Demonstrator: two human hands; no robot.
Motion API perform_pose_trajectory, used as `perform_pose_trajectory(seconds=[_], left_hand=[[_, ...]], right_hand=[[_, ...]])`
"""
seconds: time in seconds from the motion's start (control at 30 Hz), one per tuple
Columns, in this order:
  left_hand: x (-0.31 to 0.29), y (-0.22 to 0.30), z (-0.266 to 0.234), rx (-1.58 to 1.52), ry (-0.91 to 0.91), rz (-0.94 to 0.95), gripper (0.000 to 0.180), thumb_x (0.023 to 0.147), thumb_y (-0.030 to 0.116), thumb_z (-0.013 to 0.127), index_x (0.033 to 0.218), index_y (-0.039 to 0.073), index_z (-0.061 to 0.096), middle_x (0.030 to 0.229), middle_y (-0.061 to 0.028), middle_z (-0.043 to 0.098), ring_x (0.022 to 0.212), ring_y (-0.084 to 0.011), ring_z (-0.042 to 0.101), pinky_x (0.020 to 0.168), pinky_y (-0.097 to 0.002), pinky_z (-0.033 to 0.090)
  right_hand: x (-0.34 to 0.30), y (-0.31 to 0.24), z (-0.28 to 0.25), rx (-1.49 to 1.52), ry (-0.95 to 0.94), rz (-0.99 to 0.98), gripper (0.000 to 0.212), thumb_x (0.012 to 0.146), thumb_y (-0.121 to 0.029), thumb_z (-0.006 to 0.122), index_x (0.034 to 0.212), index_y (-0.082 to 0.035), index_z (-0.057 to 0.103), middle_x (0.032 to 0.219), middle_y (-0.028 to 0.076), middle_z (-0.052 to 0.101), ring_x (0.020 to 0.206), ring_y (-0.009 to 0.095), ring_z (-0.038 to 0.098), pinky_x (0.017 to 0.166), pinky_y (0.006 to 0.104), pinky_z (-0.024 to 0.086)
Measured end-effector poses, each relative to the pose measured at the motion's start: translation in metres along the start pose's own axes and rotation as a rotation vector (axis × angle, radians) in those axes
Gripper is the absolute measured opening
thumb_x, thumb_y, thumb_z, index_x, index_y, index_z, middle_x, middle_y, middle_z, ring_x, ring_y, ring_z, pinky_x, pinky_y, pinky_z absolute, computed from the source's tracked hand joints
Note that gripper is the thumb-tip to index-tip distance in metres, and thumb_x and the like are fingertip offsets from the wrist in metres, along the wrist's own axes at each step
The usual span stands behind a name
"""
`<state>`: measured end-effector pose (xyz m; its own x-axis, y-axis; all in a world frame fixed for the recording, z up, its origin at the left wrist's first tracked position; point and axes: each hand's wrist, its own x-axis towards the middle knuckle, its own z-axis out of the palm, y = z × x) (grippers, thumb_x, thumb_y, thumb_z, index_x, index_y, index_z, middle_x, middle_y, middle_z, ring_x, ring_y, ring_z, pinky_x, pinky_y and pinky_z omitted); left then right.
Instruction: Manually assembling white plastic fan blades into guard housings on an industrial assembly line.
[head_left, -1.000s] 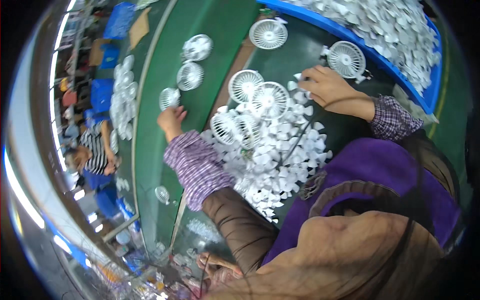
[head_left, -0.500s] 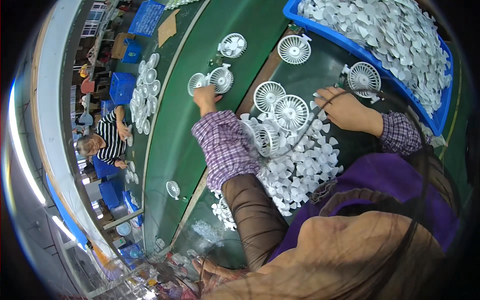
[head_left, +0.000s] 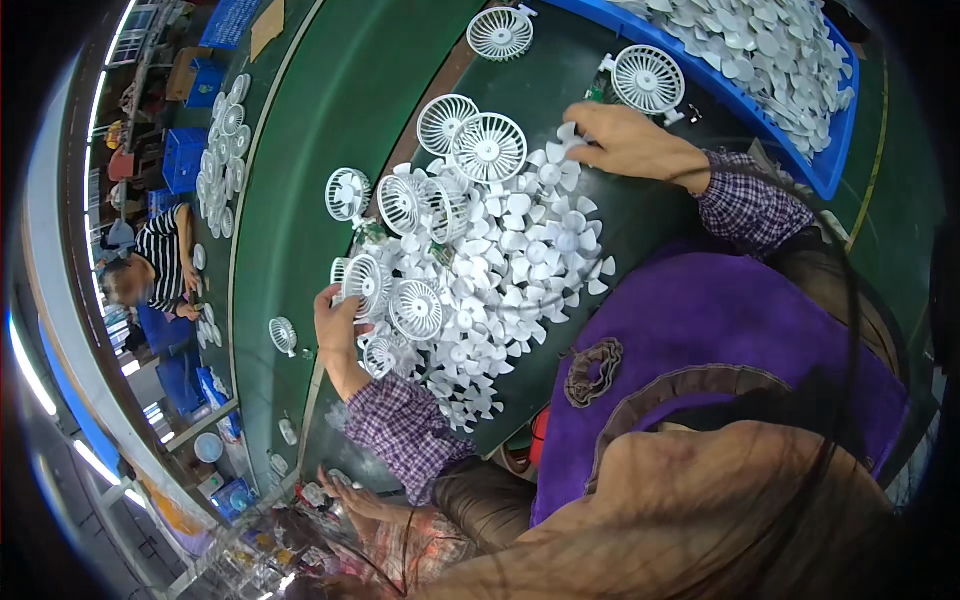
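My left hand is closed on the edge of a white round fan cage, where the white pile meets the green belt. Another fan cage lies just right of it. My right hand pinches a white fan blade at the far side of the pile of loose fan blades. Two overlapping cages rest at the pile's far edge, and more cages lie on its left side. A fan with its blade fitted sits at the belt's edge.
A blue bin heaped with white blades stands at the far right. Near it lies a fan cage with a green circuit board. Left runs the green belt; across it sits a person in a striped top. Another person's hand shows below.
My left hand has come back from the belt toward me, and several fans from there now lie at the pile's left side. My right hand stays by the blades. The view has shifted.
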<state>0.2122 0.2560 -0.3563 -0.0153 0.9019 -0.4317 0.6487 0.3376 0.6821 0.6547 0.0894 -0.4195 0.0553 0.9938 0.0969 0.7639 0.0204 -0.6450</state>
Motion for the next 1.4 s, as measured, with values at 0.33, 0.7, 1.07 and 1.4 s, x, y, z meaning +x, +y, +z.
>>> perform_pose_trajectory(seconds=[0.33, 0.7, 1.07, 1.4], left_hand=[[-0.090, -0.030, 0.058, -0.871, 0.062, 0.037, 0.036, 0.075, 0.002, 0.063, 0.111, 0.002, 0.056, 0.092, -0.0061, 0.059, 0.077, -0.0170, 0.061, 0.055, -0.0339, 0.057], [-0.031, 0.024, 0.013, -0.752, 0.042, 0.224, 0.026, 0.086, 0.012, 0.062, 0.106, -0.003, 0.056, 0.093, -0.0106, 0.064, 0.073, -0.0185, 0.066, 0.048, -0.0275, 0.057], [-0.084, 0.010, 0.089, -1.204, -0.245, 0.209, 0.029, 0.086, 0.009, 0.062, 0.113, 0.002, 0.055, 0.105, -0.0116, 0.064, 0.094, -0.0247, 0.065, 0.069, -0.0406, 0.060], [-0.108, 0.048, 0.173, -1.137, -0.245, 0.415, 0.049, 0.076, -0.009, 0.048, 0.125, -0.003, 0.044, 0.111, -0.0100, 0.058, 0.099, -0.0177, 0.058, 0.086, -0.0281, 0.048]], right_hand=[[0.001, -0.010, 0.017, -0.430, 0.033, -0.208, 0.022, 0.070, -0.006, 0.060, 0.092, -0.004, 0.065, 0.101, 0.016, 0.055, 0.097, 0.031, 0.053, 0.082, 0.0419, 0.042], [0.006, -0.007, 0.001, -0.448, -0.135, -0.239, 0.021, 0.068, -0.005, 0.060, 0.088, -0.001, 0.064, 0.092, 0.015, 0.058, 0.094, 0.030, 0.053, 0.080, 0.0393, 0.041], [-0.005, -0.054, -0.049, -0.294, -0.001, -0.248, 0.027, 0.066, -0.010, 0.064, 0.092, 0.000, 0.061, 0.089, 0.013, 0.057, 0.087, 0.029, 0.054, 0.075, 0.0390, 0.045], [0.022, -0.119, 0.000, 0.042, 0.177, -0.727, 0.038, 0.070, -0.013, 0.071, 0.102, 0.001, 0.058, 0.090, 0.011, 0.054, 0.088, 0.028, 0.052, 0.076, 0.0363, 0.044]])
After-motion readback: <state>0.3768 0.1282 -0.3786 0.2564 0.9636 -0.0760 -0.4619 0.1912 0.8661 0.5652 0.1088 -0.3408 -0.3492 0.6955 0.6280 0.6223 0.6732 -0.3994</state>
